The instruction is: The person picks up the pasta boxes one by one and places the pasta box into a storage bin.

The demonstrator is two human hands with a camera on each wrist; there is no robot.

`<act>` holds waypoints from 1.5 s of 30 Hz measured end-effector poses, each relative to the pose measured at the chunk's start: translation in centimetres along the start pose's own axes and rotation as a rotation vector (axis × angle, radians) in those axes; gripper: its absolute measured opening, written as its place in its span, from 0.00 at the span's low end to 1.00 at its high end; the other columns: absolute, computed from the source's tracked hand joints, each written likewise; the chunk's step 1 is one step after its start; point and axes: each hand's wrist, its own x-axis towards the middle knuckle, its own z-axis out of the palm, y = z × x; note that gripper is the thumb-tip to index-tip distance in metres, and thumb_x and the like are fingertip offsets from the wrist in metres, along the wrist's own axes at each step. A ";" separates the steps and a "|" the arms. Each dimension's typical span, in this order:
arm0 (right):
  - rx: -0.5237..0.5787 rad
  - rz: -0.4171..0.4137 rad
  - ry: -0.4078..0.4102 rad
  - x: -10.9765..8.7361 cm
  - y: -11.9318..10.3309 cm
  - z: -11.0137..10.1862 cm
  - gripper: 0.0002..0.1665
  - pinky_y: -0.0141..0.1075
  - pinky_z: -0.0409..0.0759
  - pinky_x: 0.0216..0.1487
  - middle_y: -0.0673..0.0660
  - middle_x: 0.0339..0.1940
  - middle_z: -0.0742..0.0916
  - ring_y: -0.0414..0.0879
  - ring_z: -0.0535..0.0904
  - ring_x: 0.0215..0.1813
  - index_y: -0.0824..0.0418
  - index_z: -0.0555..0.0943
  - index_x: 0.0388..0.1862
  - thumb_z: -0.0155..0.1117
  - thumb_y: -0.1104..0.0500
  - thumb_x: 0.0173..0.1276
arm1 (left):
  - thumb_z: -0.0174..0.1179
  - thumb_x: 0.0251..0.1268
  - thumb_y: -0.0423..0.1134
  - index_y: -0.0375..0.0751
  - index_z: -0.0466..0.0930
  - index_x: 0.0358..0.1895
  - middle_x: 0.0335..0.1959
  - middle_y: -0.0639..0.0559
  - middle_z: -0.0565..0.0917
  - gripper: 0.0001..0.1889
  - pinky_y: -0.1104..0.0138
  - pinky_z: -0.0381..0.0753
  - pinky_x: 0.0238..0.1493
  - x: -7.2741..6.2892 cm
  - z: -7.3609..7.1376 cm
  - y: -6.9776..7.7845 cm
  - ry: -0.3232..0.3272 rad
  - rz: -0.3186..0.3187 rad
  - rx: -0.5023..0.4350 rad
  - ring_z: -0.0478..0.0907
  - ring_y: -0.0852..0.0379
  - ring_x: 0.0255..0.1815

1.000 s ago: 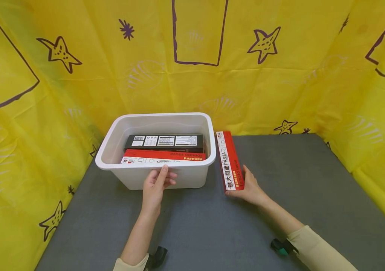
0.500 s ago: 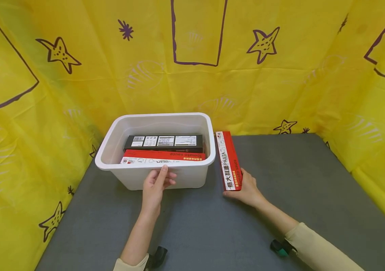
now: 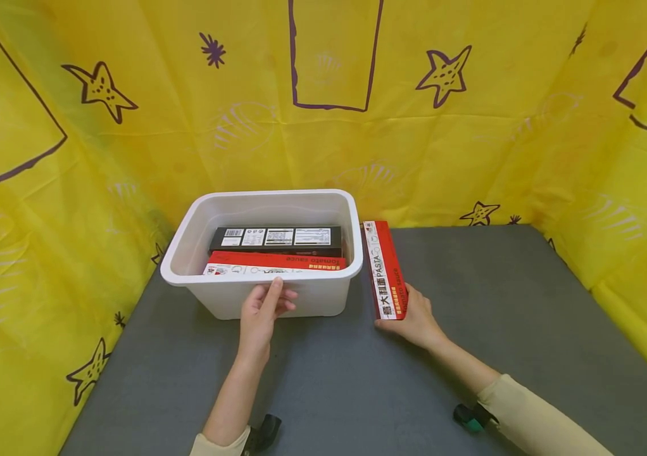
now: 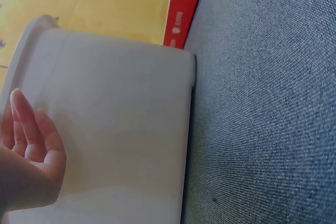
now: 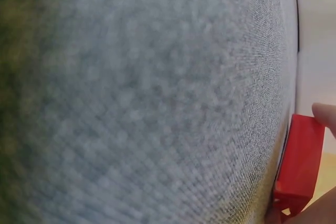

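Observation:
A white plastic storage bin [image 3: 318, 299] stands on the grey table. At its front rim, my left hand [image 3: 261, 310] has its thumb on the lip and its fingers curled below, against the front wall in the left wrist view. To the bin's right lies a red and white pasta box [image 3: 385, 272], its long side pointing away from me. My right hand [image 3: 417, 323] grips the near end of this box, thumb at the left corner and fingers along the right side. The right wrist view shows the box's red end [image 5: 302, 156] beside the thumb.
Inside the bin lie another red tomato sauce pasta box [image 3: 278, 261] and, behind it, a black box [image 3: 275, 239] with white label panels. Yellow patterned cloth [image 3: 323, 145] hangs behind and on both sides of the grey table [image 3: 323, 386].
My right hand has shifted slightly left, and the near end of the pasta box has turned slightly left with it. The left hand and bin have stayed in place.

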 end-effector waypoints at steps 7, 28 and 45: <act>0.032 0.068 0.001 -0.2 -0.2 -0.4 0.58 0.53 0.71 0.54 0.66 0.55 0.77 0.60 0.71 0.55 0.70 0.61 0.68 0.81 0.48 0.45 | 0.57 0.72 0.44 0.33 0.75 0.42 0.28 0.50 0.86 0.14 0.64 0.83 0.40 -0.1 0.1 0.0 -0.001 0.000 -0.013 0.80 0.57 0.26; 0.171 0.200 0.081 -1.0 -1.4 -2.4 0.57 0.53 0.68 0.62 0.63 0.65 0.74 0.57 0.70 0.62 0.61 0.58 0.74 0.78 0.47 0.51 | 0.57 0.72 0.45 0.33 0.75 0.42 0.28 0.50 0.86 0.15 0.65 0.82 0.41 -0.1 0.1 0.1 0.005 -0.005 -0.001 0.80 0.56 0.26; 0.286 0.238 0.186 -1.1 -1.8 -4.2 0.52 0.50 0.70 0.60 0.61 0.67 0.73 0.56 0.69 0.63 0.54 0.60 0.74 0.76 0.47 0.55 | 0.57 0.72 0.44 0.35 0.75 0.40 0.27 0.51 0.85 0.13 0.65 0.83 0.39 0.0 0.2 0.1 0.010 0.003 -0.016 0.80 0.57 0.25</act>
